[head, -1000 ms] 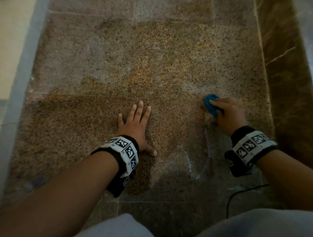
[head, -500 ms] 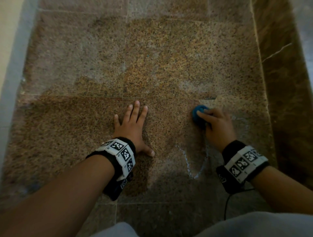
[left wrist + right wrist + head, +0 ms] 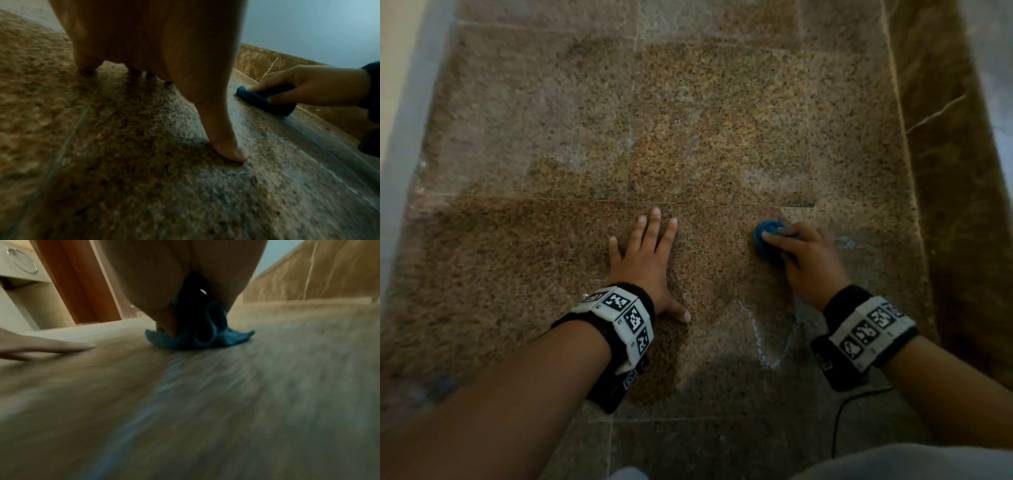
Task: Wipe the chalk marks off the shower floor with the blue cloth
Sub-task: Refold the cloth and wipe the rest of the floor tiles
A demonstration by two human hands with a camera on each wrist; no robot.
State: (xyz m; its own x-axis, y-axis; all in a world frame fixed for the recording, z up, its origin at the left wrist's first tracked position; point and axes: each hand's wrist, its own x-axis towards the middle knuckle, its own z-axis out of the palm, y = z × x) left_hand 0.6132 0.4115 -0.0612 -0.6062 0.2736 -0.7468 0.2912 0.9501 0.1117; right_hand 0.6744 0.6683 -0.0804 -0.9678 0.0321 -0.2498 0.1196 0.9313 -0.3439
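Left hand flat on floor; right hand grips blue cloth.

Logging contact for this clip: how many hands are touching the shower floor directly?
1. The left hand lies flat on the shower floor. The right hand holds the blue cloth against it; any contact under the cloth is hidden.

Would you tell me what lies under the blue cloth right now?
The blue cloth, gripped by the right hand, lies on the speckled shower floor. Whether chalk remains beneath it is hidden.
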